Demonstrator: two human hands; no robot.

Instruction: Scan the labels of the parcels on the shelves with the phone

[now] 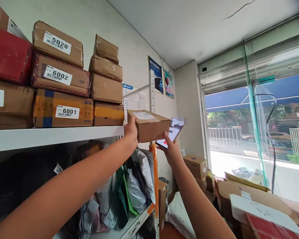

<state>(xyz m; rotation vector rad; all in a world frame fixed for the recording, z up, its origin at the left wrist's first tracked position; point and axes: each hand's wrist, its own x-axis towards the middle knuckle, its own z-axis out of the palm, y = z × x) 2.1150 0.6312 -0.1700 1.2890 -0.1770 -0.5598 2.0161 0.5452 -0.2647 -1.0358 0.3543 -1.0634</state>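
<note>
A brown cardboard box (153,129) with a white label on top is raised at the end of the upper shelf. My left hand (131,131) grips its left side, fingers partly hidden behind the box. My right hand (172,151) is closed around a smartphone (173,133) with a lit screen, and its thumb lies by the box's lower right corner. To the left, on the white shelf (64,135), stand stacked parcels, among them a box labelled 6001 (64,108), one labelled 6002 (61,74) and one labelled 5020 (57,43).
Plastic mailing bags (137,186) fill the lower shelf. Cardboard boxes (195,167) are piled on the right, with a white-flapped open carton (266,212) in the near right corner. A glass panel (254,126) stands before the window. Posters (155,74) hang on the wall.
</note>
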